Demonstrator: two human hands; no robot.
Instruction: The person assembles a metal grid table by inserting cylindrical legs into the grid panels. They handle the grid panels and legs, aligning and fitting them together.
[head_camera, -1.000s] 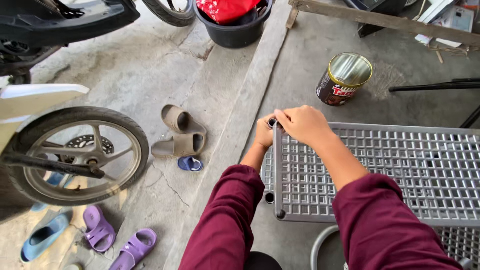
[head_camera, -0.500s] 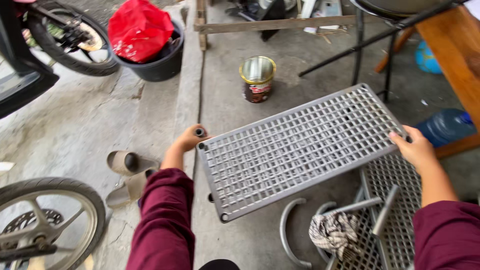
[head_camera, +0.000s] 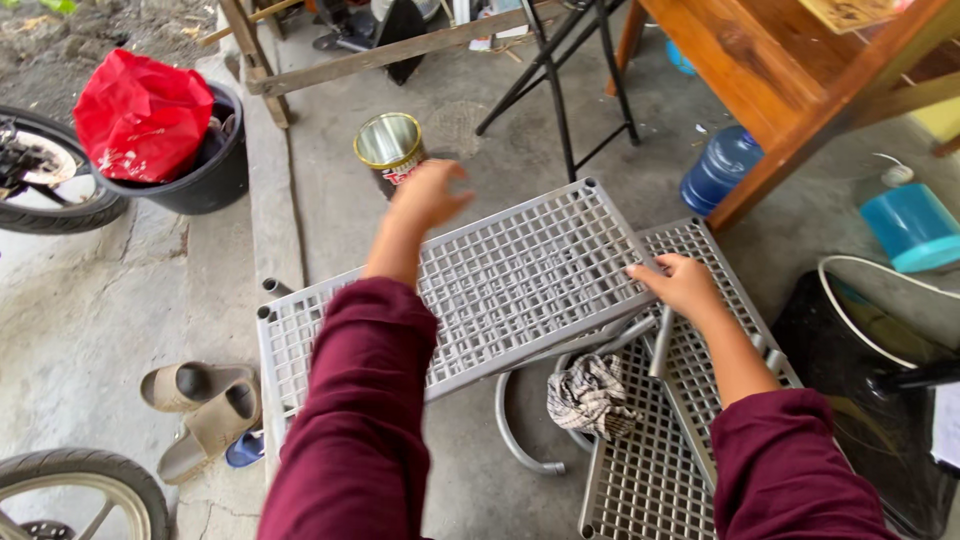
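Observation:
A grey plastic grid shelf (head_camera: 500, 290) lies tilted over the concrete floor. My right hand (head_camera: 683, 283) grips its right edge. My left hand (head_camera: 428, 195) hovers above the shelf's far edge, fingers spread and blurred, holding nothing, close to an open metal tin (head_camera: 388, 146). A second grey grid shelf (head_camera: 700, 400) lies beneath and to the right. Between them rest a checked rag (head_camera: 588, 392), a curved grey tube (head_camera: 515, 440) and a straight grey tube (head_camera: 660, 340).
A black tub (head_camera: 205, 170) with a red bag (head_camera: 140, 115) stands far left beside a motorbike wheel (head_camera: 45, 185). Brown slippers (head_camera: 200, 405) lie at the lower left. A wooden table (head_camera: 790, 80), a blue bottle (head_camera: 722, 168), a teal container (head_camera: 910, 225) and a black stand (head_camera: 560, 90) are at the right.
My left hand has let go of the shelf's left corner and lifted towards the tin. My right hand still holds the right edge. The view has shifted right.

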